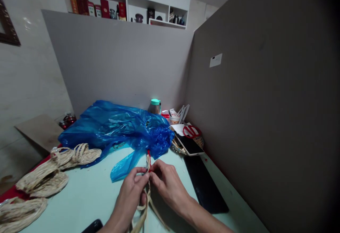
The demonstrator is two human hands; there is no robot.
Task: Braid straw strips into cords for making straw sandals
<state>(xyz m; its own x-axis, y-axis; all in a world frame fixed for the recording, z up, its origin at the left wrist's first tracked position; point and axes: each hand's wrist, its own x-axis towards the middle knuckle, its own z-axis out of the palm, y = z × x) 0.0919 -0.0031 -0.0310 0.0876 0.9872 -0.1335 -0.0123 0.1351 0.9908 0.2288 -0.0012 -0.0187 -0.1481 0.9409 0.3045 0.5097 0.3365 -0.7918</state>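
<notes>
Fingertips (144,178) of left hand (132,187) and right hand (169,182) pinch pale strands (144,217).

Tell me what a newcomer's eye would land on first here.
The big, shiny, crumpled blue plastic bag dominates, sprawled across the back of the pale mint table. Next come the beige, woven, straw-like sandals along the left side. Then, at front centre, the left hand and right hand meet, fingertips pinching thin, pale, straw-like strands.

Two hands (130,192), one pair of scissors (191,131), one turquoise lid (155,101)
</notes>
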